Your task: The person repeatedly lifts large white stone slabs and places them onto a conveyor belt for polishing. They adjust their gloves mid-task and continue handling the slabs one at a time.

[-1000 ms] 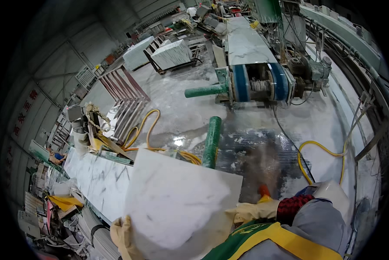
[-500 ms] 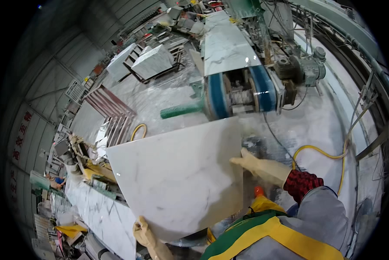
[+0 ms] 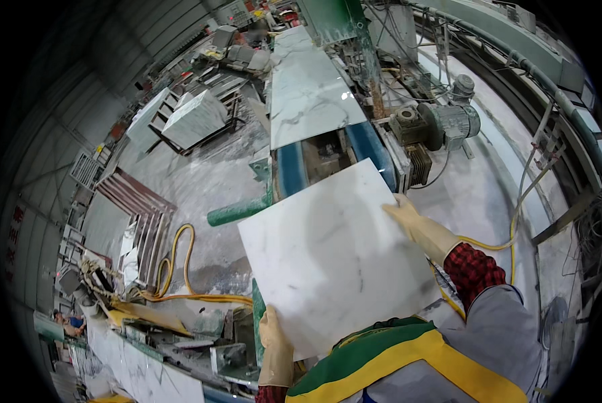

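Between my two hands I hold a large white stone slab (image 3: 341, 255) with faint grey veins, its face tilted up toward me. My left hand (image 3: 274, 339), in a cream rubber glove, grips its lower left edge; the fingers under the slab are hidden. On the right edge, near the upper corner, my right hand (image 3: 418, 225) in a like glove is closed on the slab, fingertips showing on its face. The slab's far corner overlaps the near end of a conveyor with blue belts (image 3: 291, 168); whether it touches the belts I cannot tell.
Another veined slab (image 3: 318, 94) lies on the conveyor beyond. A motor (image 3: 452, 124) stands right of it, and a green roller (image 3: 237, 211) juts out to the left. A yellow hose (image 3: 187, 262) crosses the floor. At lower left lies a slab-topped line (image 3: 140, 363). Stacked blocks (image 3: 193, 121) stand further off.
The slab has swung right and forward, away from the left-hand line and up to the conveyor end. Both hands moved with it, and the view has turned right.
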Action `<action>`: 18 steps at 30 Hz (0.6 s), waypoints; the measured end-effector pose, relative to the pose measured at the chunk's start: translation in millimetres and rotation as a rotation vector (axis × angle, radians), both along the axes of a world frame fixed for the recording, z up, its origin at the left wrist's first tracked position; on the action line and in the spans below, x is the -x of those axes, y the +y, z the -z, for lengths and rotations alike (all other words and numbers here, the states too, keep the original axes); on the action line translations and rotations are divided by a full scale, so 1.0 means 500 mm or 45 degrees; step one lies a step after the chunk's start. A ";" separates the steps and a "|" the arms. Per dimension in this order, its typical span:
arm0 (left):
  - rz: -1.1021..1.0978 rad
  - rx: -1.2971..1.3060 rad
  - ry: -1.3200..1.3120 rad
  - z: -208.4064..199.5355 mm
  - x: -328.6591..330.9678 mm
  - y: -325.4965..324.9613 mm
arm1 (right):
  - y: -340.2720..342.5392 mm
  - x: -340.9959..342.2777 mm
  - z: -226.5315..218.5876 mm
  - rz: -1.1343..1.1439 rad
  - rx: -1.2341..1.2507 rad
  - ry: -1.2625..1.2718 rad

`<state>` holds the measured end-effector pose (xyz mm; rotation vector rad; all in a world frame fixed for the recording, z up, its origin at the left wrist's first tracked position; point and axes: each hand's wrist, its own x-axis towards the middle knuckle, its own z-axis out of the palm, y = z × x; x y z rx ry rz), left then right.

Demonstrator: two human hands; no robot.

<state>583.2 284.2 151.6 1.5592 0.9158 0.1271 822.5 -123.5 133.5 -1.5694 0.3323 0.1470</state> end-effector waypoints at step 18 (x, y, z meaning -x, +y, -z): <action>0.459 -0.106 0.334 0.077 -0.554 0.077 | -0.130 -0.375 0.241 0.273 -0.010 0.307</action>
